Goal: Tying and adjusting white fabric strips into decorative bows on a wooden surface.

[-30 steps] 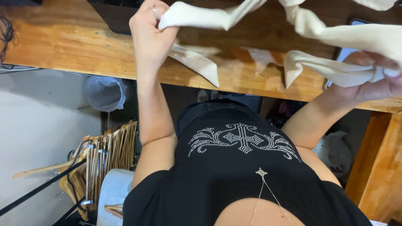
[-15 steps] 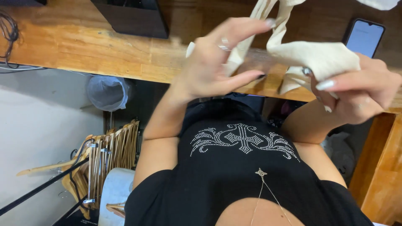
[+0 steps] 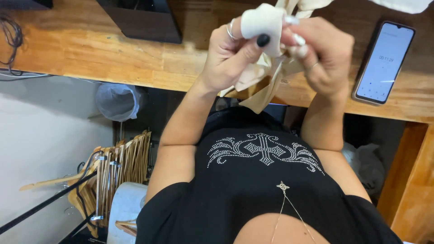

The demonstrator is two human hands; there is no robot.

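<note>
Cloth (image 3: 262, 22), cream-coloured, is now bunched in a small wad between both our hands, held up above the wooden tabletop (image 3: 113, 58), w/ loose strips hanging down toward the table edge. One second ago it was stretched wide, hands far apart; half a second ago the left hand was open w/ spread fingers coming toward the right. Now the left hand (image 3: 230, 49) pinches the wad, thumb w/ dark nail pressed on the front, and the right hand (image 3: 323, 52) closes on it from the other side, fingers curled, so the hands almost touch. We judge this means the spreading is finished and the fabric is being gathered or folded together, approx. in the middle of that step. Smartphone (image 3: 384, 61) lies face up on the table at the right, screen lit, near but not touching the right hand. Below left, wooden hangers (image 3: 117, 167) are on a rack; a small bin (image 3: 118, 100) stands under the table.
</note>
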